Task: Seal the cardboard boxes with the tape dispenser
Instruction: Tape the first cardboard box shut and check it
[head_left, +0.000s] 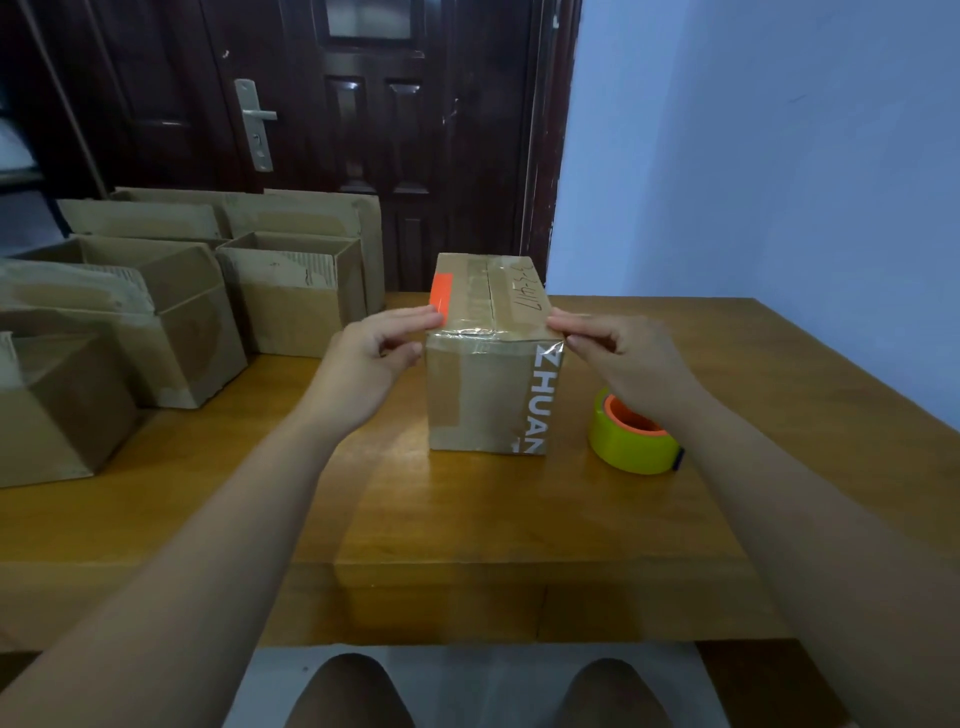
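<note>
A closed cardboard box (488, 395) with white lettering and an orange label stands upright in the middle of the wooden table (467, 509). Clear tape shines along its near top edge. My left hand (371, 364) touches the box's top left edge with straight fingers, thumb below. My right hand (623, 358) touches the top right corner with its fingertips. A yellow tape roll (631, 441) with an orange core lies on the table right of the box, partly behind my right wrist.
Several open cardboard boxes (156, 322) crowd the table's left side, some stacked against each other. A dark wooden door (374, 130) stands behind the table and a blue wall (779, 182) to the right. My knees show below the table's front edge.
</note>
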